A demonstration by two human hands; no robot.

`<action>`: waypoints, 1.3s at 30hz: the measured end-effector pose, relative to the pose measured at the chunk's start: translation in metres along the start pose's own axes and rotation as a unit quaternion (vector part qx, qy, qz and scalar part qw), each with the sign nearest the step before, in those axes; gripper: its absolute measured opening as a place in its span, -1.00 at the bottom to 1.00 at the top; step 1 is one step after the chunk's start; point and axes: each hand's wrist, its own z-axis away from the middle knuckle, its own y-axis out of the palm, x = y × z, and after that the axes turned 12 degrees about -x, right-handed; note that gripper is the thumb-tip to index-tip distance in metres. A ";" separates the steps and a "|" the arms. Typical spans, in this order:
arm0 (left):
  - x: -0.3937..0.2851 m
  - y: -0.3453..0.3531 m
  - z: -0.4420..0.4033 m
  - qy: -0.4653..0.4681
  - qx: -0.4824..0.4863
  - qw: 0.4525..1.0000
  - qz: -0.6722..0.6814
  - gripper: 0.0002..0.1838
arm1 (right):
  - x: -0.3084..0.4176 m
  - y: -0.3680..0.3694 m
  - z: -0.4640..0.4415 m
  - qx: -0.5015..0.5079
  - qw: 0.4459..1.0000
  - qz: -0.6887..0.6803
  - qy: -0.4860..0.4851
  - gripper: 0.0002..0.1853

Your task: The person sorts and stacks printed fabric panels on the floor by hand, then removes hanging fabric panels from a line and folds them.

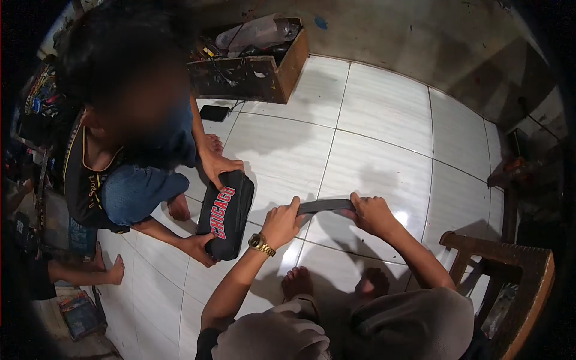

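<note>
A dark grey strap (326, 206) stretches in a slight arch between my two hands, above the tiled floor. My left hand (282, 224), with a gold watch (262, 244) on its wrist, is closed on the strap's left end. At the other end my right hand (374, 215) grips it with bent fingers. To the left of my left hand, a black bag (231, 219) with red "CHICAGO" lettering is held by a co-worker, one hand (221, 166) at its top and the other (201, 248) at its bottom.
The co-worker squats at the left. A wooden box (240, 78) of tools and cables stands at the back, with a black phone-like slab (215, 113) before it. A wooden stool (510, 249) is close on my right. Another person's foot (115, 271) shows at far left.
</note>
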 end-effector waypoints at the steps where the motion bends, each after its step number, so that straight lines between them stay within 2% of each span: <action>1: 0.004 0.006 0.001 -0.011 0.013 1.000 -0.005 -0.70 | -0.003 0.000 -0.001 -0.003 1.000 0.007 -0.011 -0.58; 5: -0.005 -0.007 0.000 0.004 0.043 0.999 -0.026 -0.67 | 0.002 -0.013 0.000 0.031 0.999 0.030 0.006 -0.55; 7: -0.012 -0.016 0.000 -0.028 0.072 0.997 -0.024 -0.67 | 0.005 -0.013 0.006 0.024 0.999 0.040 0.010 -0.52; 8: -0.008 -0.013 -0.001 -0.026 0.070 0.997 -0.025 -0.67 | 0.003 -0.013 0.004 0.021 0.999 0.041 0.010 -0.52; 10: 0.004 -0.001 0.000 0.041 -0.008 0.999 -0.009 -0.66 | 0.000 -0.008 0.000 0.049 0.999 0.009 -0.001 -0.49; 11: 0.003 -0.005 -0.001 0.041 -0.007 0.999 -0.009 -0.66 | 0.001 -0.007 0.001 0.049 0.999 0.008 -0.001 -0.49; 13: 0.001 -0.014 -0.017 0.011 0.057 0.998 -0.039 -0.64 | 0.001 -0.007 0.000 0.044 0.999 -0.003 -0.012 -0.53; 14: -0.003 -0.021 -0.029 0.010 0.058 0.998 -0.037 -0.64 | -0.001 -0.009 0.000 0.046 0.999 -0.003 -0.011 -0.53; 15: -0.011 -0.030 -0.041 0.021 0.084 0.993 -0.080 -0.58 | -0.003 -0.013 0.002 0.025 0.994 -0.102 0.039 -0.56; 17: -0.029 -0.044 -0.054 0.027 0.106 0.987 -0.121 -0.52 | -0.002 -0.016 0.004 -0.015 0.945 -0.293 0.147 -0.64; 18: -0.043 -0.048 -0.060 0.090 -0.061 0.979 -0.172 -0.45 | -0.007 -0.009 0.008 -0.014 0.946 -0.291 0.143 -0.64; 19: -0.057 -0.053 -0.064 0.151 -0.226 0.938 -0.217 -0.38 | -0.016 0.009 0.015 0.032 0.897 -0.370 0.239 -0.60; 20: -0.070 -0.059 -0.064 0.100 -0.197 0.961 -0.164 -0.27 | -0.023 0.027 0.022 0.076 0.831 -0.441 0.330 -0.54; 21: -0.070 -0.052 -0.060 0.037 -0.180 0.973 -0.138 -0.28 | -0.024 0.043 0.031 0.081 0.770 -0.494 0.396 -0.50; 22: -0.066 -0.039 -0.055 -0.026 -0.162 0.980 -0.110 -0.27 | -0.019 0.048 0.037 0.055 0.733 -0.530 0.423 -0.42; 24: -0.031 -0.002 -0.037 -0.186 0.061 0.980 -0.032 -0.18 | -0.028 0.099 0.063 0.007 0.665 -0.585 0.464 -0.31; 25: -0.001 0.034 -0.025 -0.223 0.143 0.964 0.021 -0.14 | -0.026 0.109 0.071 -0.009 0.637 -0.601 0.483 -0.25; 26: 0.020 0.062 -0.010 -0.259 0.227 0.936 0.072 -0.09 | -0.026 0.111 0.075 -0.011 0.633 -0.603 0.486 -0.25; 27: 0.020 0.073 0.007 -0.354 0.239 0.881 0.202 -0.09 | -0.027 0.114 0.084 0.016 0.618 -0.602 0.506 -0.24; 28: 0.016 0.084 0.023 -0.442 0.243 0.799 0.327 -0.09 | -0.025 0.114 0.090 0.043 0.603 -0.598 0.526 -0.23; 29: 0.015 0.098 0.039 -0.480 0.198 0.742 0.424 -0.14 | -0.022 0.111 0.094 0.043 0.602 -0.598 0.528 -0.23; 30: 0.011 0.115 0.053 -0.481 0.120 0.683 0.537 -0.36 | -0.014 0.106 0.098 0.039 0.593 -0.599 0.537 -0.24; 32: -0.007 0.138 0.067 -0.443 -0.014 0.584 0.680 -0.57 | 0.001 0.097 0.102 0.036 0.585 -0.599 0.546 -0.24; 33: -0.014 0.146 0.073 -0.444 -0.016 0.583 0.681 -0.57 | 0.008 0.092 0.102 0.045 0.577 -0.591 0.562 -0.27; 34: -0.026 0.146 0.076 -0.469 -0.042 0.553 0.687 -0.61 | 0.015 0.090 0.103 0.053 0.568 -0.582 0.580 -0.30; 35: -0.034 0.145 0.080 -0.494 -0.068 0.521 0.693 -0.63 | 0.020 0.093 0.105 0.048 0.588 -0.556 0.585 -0.30; 36: -0.039 0.140 0.085 -0.498 -0.069 0.517 0.693 -0.63 | 0.019 0.098 0.109 0.052 0.588 -0.554 0.587 -0.30; 38: -0.046 0.118 0.086 -0.416 -0.026 0.525 0.742 -0.58 | 0.020 0.107 0.109 0.041 0.589 -0.556 0.584 -0.29; 39: -0.030 0.128 0.079 -0.478 0.041 0.512 0.713 -0.60 | 0.023 0.106 0.107 0.017 0.566 -0.598 0.568 -0.31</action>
